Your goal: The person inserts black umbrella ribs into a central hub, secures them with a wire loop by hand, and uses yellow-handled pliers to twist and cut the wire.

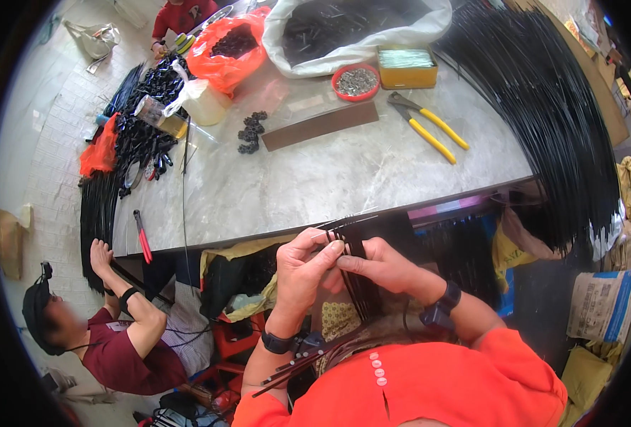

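At the table's near edge, my left hand (pixel 303 269) and my right hand (pixel 385 267) meet around a bundle of thin black strips (pixel 364 300). The left thumb and fingers pinch near the upper ends of the strips, close to the right thumb. My right hand is closed on the bundle from the other side, and its fingertips are partly hidden. The strips hang down between my wrists toward my lap. More dark strips (pixel 294 368) lie across my left forearm. Whether a smaller part sits in the left fingertips is too hidden to tell.
On the grey table (pixel 315 192) lie yellow-handled cutters (pixel 429 129), a brown flat bar (pixel 322 127), a red bowl of small metal pieces (pixel 356 82) and red-handled pliers (pixel 142 236). Long black strips (pixel 536 92) pile up at right. A co-worker (pixel 130 341) sits at left; another (pixel 180 18) is beyond.
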Available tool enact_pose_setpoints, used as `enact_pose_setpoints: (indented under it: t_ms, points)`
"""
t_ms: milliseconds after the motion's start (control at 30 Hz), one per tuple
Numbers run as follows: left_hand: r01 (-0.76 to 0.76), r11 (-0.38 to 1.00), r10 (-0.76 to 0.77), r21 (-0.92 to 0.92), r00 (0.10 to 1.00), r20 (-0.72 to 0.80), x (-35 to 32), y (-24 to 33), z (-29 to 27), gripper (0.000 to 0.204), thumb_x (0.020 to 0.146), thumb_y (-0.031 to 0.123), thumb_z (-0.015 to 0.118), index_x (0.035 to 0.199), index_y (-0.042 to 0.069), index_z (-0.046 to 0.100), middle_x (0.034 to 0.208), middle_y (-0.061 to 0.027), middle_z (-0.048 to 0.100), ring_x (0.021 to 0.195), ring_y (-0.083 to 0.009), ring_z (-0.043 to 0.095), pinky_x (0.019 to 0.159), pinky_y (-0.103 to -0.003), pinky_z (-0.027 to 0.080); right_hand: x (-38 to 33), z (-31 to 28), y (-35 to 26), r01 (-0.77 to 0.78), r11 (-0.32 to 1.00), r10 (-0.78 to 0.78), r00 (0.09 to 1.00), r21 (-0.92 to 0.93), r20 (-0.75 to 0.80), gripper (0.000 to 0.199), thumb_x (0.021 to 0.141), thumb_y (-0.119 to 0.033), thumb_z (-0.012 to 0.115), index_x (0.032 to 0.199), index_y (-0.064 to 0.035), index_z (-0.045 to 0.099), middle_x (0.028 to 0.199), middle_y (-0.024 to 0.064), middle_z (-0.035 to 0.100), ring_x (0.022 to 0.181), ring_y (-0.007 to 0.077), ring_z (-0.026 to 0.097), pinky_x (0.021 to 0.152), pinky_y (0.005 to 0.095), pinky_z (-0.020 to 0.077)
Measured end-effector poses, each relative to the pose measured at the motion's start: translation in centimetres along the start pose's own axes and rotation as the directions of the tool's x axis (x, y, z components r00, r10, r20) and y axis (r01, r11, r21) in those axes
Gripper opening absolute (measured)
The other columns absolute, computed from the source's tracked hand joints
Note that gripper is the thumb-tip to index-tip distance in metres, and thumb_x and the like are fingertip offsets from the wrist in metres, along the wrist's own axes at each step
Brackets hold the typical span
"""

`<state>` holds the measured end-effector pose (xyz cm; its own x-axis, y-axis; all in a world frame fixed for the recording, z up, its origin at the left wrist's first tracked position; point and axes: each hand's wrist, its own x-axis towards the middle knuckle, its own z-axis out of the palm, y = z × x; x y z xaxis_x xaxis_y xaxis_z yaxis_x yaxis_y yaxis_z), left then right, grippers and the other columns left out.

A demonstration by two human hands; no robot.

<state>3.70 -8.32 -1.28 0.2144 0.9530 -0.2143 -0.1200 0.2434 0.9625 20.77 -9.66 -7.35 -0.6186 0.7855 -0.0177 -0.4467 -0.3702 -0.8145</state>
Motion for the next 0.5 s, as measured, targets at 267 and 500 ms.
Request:
enact_pose_setpoints:
  t_ms: [267,500]
  points:
    - [-0.064,0.997,0.062,-0.037,0.996,-0.069,1.1,1.1,-1.8,0.018,0.095,0.008,0.065,0.109,-0.004,0.066,0.091,-0.0099,0.071,0.083,-0.0143,0.069,0.076,-0.025,0.055,-0.4,0.2,0.0,-0.098,0.991,0.109,0.987,0.095,-0.115,0.040,0.103,-0.028,0.052,0.124,0.0056,0.058,0.099,0.0175,0.071,0.088,0.0225,0.071,0.082,0.0336,0.0567]
    - [-0.193,0.919,0.255,0.344,0.956,-0.146,5.0,5.2,-7.2,0.011,0.093,0.009,0.066,0.097,-0.002,0.068,0.086,-0.0061,0.069,0.079,-0.0147,0.068,0.075,-0.028,0.054,-0.7,-0.6,-0.1,-0.118,0.984,0.138,0.979,0.137,-0.148,0.040,0.104,-0.027,0.050,0.129,0.0045,0.055,0.100,0.0186,0.071,0.089,0.0227,0.071,0.082,0.0331,0.0566]
